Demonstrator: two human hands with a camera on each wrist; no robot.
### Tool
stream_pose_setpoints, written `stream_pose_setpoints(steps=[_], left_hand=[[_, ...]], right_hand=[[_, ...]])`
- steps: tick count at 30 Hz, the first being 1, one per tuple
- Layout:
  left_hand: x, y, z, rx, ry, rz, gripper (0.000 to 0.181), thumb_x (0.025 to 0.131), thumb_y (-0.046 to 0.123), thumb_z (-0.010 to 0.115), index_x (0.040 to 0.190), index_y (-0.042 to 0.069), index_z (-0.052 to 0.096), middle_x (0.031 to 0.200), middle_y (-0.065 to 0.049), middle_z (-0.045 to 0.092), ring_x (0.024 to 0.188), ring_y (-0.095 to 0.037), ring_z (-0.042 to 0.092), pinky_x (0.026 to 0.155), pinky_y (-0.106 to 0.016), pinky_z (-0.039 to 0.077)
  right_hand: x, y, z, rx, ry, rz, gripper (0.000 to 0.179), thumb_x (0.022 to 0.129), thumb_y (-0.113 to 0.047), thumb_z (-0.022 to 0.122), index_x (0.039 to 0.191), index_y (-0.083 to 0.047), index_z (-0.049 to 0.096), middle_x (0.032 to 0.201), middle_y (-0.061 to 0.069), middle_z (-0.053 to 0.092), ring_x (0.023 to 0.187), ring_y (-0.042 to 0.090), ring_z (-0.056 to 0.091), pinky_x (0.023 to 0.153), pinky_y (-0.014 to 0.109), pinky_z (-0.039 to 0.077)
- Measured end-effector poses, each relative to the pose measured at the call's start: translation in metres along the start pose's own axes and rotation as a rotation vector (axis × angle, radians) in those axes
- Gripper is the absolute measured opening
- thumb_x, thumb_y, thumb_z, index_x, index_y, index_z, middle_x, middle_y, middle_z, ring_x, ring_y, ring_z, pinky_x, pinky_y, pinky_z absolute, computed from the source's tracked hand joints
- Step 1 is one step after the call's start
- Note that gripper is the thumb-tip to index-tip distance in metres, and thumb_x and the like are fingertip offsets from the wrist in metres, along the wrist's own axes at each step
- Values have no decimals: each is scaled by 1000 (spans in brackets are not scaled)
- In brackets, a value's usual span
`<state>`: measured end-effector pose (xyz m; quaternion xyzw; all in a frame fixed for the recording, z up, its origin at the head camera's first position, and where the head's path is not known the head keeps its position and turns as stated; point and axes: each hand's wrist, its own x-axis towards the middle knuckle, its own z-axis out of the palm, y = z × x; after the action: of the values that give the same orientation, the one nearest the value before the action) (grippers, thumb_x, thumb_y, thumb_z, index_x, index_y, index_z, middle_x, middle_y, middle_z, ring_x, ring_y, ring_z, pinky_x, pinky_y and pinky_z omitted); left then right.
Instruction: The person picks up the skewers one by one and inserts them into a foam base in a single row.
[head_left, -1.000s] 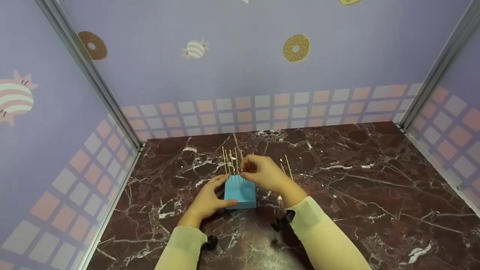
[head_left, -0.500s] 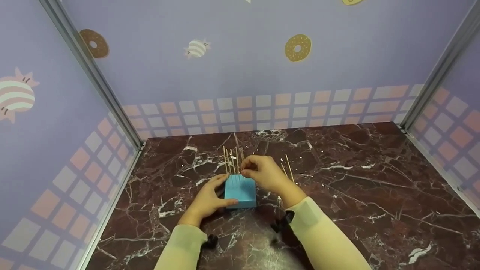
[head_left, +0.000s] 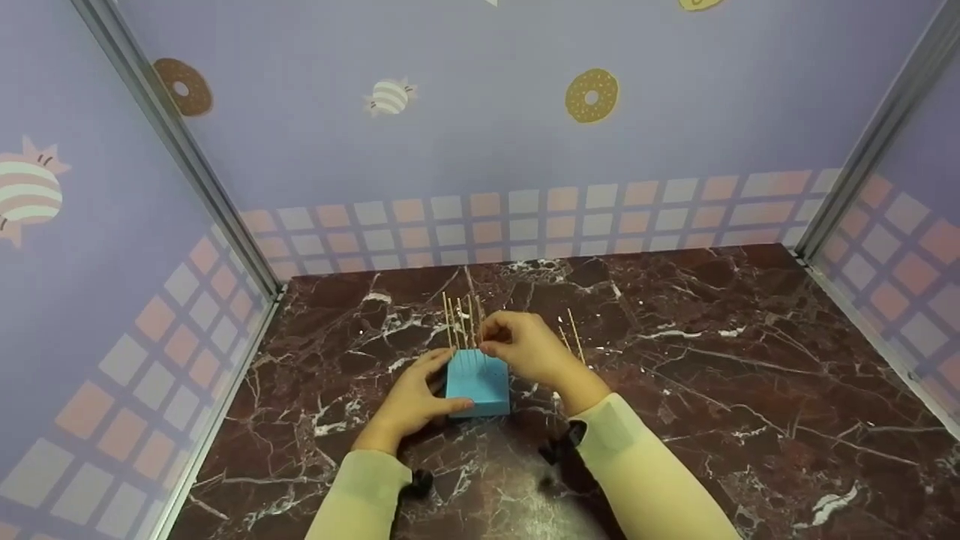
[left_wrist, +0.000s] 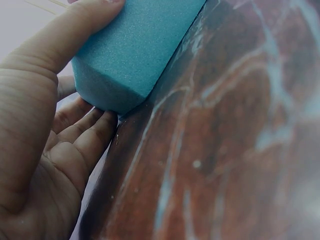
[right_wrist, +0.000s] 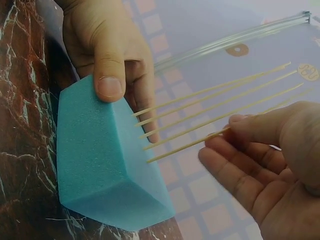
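A blue foam block with a slanted top sits on the marbled table in the head view. My left hand grips it from the left, thumb over the near face and fingers along the side, as the left wrist view also shows around the block. Several thin wooden skewers stand in a row in its top face. Thumb and fingertips of my right hand pinch another skewer at the end of that row. Its lower end meets the foam; whether it goes in deep I cannot tell.
Two loose skewers are on the table just beyond my right wrist. White flecks lie around on the dark red marbled table. Patterned panels enclose the back and both sides, joined by metal corner posts.
Both hands and the block stay almost in place. My right hand keeps its pinch on the skewer, and the head view shifts only slightly.
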<state>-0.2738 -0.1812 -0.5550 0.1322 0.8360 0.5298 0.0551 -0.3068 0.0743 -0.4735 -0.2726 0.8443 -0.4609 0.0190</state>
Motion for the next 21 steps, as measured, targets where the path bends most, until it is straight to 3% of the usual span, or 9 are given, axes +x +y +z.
stream_pose_setpoints(steps=[8,13,17,21], left_hand=[[-1,-4,2,35,10,-5,110,84,30,104,173,3,44,181,-22,39,167,-46,41,134,-53,48],[-2,-3,2,29,5,-30,112,84,31,104,174,7,43,183,-21,35,168,-46,40,133,-52,49],[-3,-3,1,53,0,-33,112,85,33,103,175,9,42,184,-21,34,170,-46,37,133,-53,48],[-3,-1,-1,59,-1,-25,111,85,35,103,175,9,42,184,-20,34,171,-46,35,134,-55,48]], right_hand=[[-10,6,-21,39,10,26,12,104,-7,80,115,-6,80,112,10,83,106,25,78,100,47,70],[-25,21,-42,67,50,94,16,101,-4,80,118,-2,79,114,15,81,104,30,78,95,45,71],[-31,36,-59,100,102,164,22,99,0,80,121,2,77,116,20,79,100,31,75,85,34,68],[-29,52,-71,124,151,222,23,100,2,78,123,5,75,117,20,78,97,22,72,80,23,63]])
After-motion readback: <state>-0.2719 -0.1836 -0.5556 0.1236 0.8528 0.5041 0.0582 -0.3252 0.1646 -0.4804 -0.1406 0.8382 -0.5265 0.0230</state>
